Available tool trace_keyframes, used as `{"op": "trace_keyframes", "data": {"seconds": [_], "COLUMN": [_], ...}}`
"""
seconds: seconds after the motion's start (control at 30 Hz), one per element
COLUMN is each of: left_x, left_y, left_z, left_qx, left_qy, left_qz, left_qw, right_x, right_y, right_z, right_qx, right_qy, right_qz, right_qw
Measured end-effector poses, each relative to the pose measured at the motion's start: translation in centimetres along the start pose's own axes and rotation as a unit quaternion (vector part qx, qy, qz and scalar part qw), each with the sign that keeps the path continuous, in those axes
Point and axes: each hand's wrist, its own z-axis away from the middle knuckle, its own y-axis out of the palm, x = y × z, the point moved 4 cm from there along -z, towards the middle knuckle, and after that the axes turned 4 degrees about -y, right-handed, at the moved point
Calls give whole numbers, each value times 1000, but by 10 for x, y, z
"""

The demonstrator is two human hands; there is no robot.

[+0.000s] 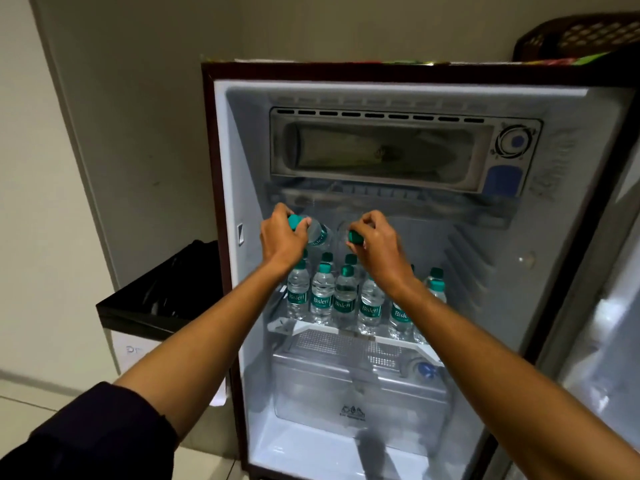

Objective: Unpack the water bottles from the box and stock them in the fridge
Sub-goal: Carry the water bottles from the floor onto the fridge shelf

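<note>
The small fridge (pixel 235 202) stands open in front of me. Several clear water bottles with green caps and green labels (pixel 322 299) stand in rows on its middle shelf (pixel 311 327). My left hand (pixel 280 237) grips a water bottle (pixel 320 233) by its green-capped neck, tilted into the fridge above the standing rows. My right hand (pixel 374 244) grips a second bottle's green cap (pixel 355 237); that bottle's body is hidden behind the hand. Both hands are inside the fridge opening, above the shelf.
A freezer compartment (pixel 381 150) with a dial sits at the fridge's top. A clear crisper drawer (pixel 346 386) lies below the shelf. The open fridge door (pixel 602 306) is at the right. A bin with a black liner (pixel 162 299) stands left of the fridge. A dark basket (pixel 581 36) sits on top.
</note>
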Motion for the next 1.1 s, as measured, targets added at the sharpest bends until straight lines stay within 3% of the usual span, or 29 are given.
{"op": "trace_keyframes", "data": {"seconds": [0.27, 0.4, 0.53, 0.63, 0.77, 0.9, 1.1], "left_x": [18, 33, 48, 61, 66, 70, 81], "left_y": [41, 58, 75, 87, 103, 119, 143], "left_z": [-19, -35, -45, -53, -73, -105, -128], "left_qx": [4, 10, 24, 35, 44, 65, 148], "left_qy": [14, -20, -48, -65, -17, -6, 38], "left_qz": [-16, -36, -57, -60, -37, -166, -233], "left_qw": [1000, 999, 997, 995, 998, 984, 960], "right_x": [-10, -24, -48, -61, -77, -98, -117], "right_y": [42, 61, 81, 93, 100, 109, 129], "right_z": [-10, -17, -29, -39, -66, -85, -103], "right_qx": [58, 86, 125, 115, 112, 94, 103], "right_qy": [-69, -25, 100, 125, 105, 129, 143], "right_qz": [105, 68, 18, -24, -22, -64, -130], "right_qw": [990, 994, 987, 985, 988, 985, 976]}}
